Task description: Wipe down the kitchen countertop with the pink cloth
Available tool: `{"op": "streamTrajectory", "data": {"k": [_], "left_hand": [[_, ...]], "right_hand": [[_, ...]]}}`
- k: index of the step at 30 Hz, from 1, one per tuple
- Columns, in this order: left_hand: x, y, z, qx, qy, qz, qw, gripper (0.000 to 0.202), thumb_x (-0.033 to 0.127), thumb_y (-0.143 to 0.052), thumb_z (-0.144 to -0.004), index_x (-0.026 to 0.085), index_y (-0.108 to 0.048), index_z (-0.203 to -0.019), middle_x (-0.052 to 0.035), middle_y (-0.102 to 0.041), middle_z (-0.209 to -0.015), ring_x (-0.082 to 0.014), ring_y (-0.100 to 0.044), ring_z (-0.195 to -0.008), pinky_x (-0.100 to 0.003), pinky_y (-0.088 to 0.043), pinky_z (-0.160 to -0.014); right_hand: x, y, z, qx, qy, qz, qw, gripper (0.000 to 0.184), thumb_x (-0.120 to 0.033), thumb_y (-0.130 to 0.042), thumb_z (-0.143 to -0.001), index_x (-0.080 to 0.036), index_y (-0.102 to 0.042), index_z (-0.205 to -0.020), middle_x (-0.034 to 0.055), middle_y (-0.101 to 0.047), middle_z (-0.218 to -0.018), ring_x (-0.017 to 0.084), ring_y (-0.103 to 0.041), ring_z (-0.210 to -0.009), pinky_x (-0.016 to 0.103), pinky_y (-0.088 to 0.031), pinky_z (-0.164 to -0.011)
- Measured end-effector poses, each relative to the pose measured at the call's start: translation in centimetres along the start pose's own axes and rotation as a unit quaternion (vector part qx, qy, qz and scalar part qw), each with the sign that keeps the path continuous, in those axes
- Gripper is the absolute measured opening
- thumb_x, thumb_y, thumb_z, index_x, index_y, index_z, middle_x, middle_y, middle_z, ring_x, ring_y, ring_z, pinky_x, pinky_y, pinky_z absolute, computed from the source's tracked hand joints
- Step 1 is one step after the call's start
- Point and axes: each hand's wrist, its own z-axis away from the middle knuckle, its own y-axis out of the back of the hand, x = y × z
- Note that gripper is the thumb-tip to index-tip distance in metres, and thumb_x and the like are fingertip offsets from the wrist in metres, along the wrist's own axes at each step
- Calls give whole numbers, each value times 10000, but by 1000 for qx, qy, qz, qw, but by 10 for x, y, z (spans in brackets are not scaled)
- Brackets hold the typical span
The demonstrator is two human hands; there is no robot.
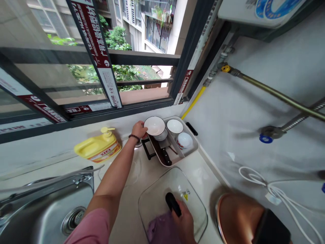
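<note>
My left hand (139, 130) reaches to the tray and pinches the rim of a white bowl (154, 126) with a dark edge. Below that bowl, another white bowl (161, 135) shows in part inside the beige divided tray (186, 157). Nearer to me, my right hand (185, 218) is closed around the black handle of a clear, square glass lid (196, 198). A purple cloth (162, 226) lies by my right hand, partly seen through the glass. Whether the cloth touches the hand, I cannot tell.
The tray also holds a knife (166, 156) and more bowls (184, 140). A yellow detergent jug (100, 148) stands by the window wall. Left is the steel sink (58, 206); right, a copper-coloured pan (236, 217). Cables (274, 189) and pipes run along the right wall.
</note>
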Motion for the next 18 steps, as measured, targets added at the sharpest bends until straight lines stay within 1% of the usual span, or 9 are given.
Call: {"op": "streamTrajectory", "data": {"k": [6,11,15,18], "left_hand": [[-9,3,5,-3,28,22,999,469,137,-572,-845,146,-620,-1312,31,-668,-584,-163,-652,-475,-211,-491,-486],[-10,5,9,-2,44,37,998,468,138,-578,-851,156,-610,-1317,22,-687,-619,-166,-656,-483,-222,-501,-500],[-11,6,12,3,52,54,997,477,138,-573,-852,152,-601,-1328,11,-701,-638,-173,-672,-508,-233,-518,-520],[-11,8,12,11,50,63,997,485,137,-577,-849,152,-599,-1333,14,-695,-633,-170,-673,-508,-225,-511,-507]], "right_hand": [[9,-9,1,6,-2,0,1000,290,-331,-616,-827,-266,-791,-1048,49,-813,-988,258,-776,-915,371,-644,-819],[18,-15,0,13,-3,13,1000,295,-351,-620,-819,-270,-789,-1046,48,-811,-981,268,-773,-914,402,-642,-837],[16,-16,0,13,-5,16,1000,272,-368,-614,-838,-281,-795,-1021,52,-803,-973,272,-769,-890,405,-643,-793],[7,-10,1,9,2,21,1000,262,-402,-628,-869,-278,-797,-1027,63,-793,-977,274,-759,-901,411,-640,-802]]}}
